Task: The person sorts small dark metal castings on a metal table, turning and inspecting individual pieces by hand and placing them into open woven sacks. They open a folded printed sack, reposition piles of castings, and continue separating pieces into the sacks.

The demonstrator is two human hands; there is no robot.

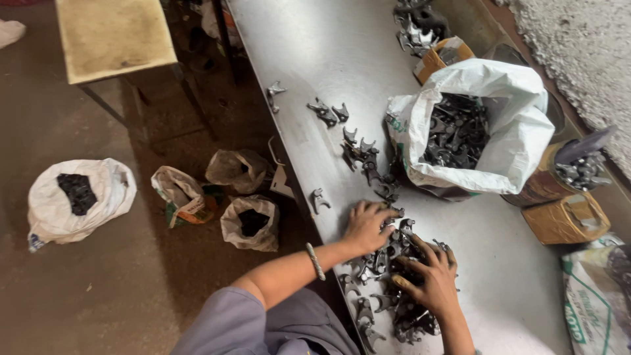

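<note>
A heap of small dark metal fork-shaped parts lies on the steel table near its front edge. My left hand, with a metal bangle on the wrist, rests palm down on the heap's far side, fingers spread over the parts. On the heap's right side my right hand presses down, its fingers curled among the pieces. Whether either hand grips a piece is hidden. A trail of loose parts runs up the table from the heap.
A white sack full of the same parts stands open on the table. Behind it are cardboard boxes and more parts. On the floor at left sit several open bags. A stool stands beyond them.
</note>
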